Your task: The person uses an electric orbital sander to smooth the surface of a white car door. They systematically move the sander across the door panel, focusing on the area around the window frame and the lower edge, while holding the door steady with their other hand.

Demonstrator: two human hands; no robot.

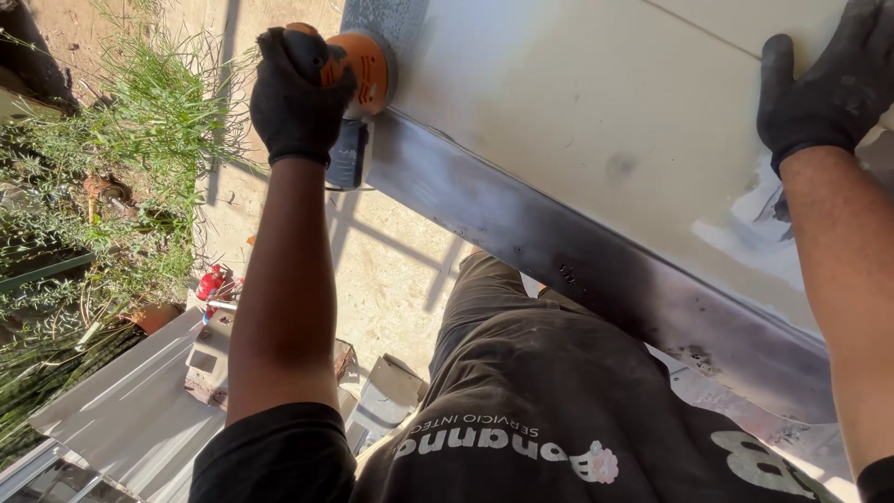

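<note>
My left hand [300,91] grips the orange sander [358,70] at the panel [559,102] corner, right hand [824,88] flat on it; the edge seems bare, the face mostly unsanded.

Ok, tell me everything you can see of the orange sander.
The orange sander is a small handheld power tool with a rounded orange plastic top and a dark block-shaped part hanging below it, likely a battery or dust box. A grey round pad sits against the pale panel, near its dark, worn metal edge. The left hand, in a black glove, wraps over the top and hides much of the body. The right hand, also gloved, rests flat on the panel, away from the tool.
</note>
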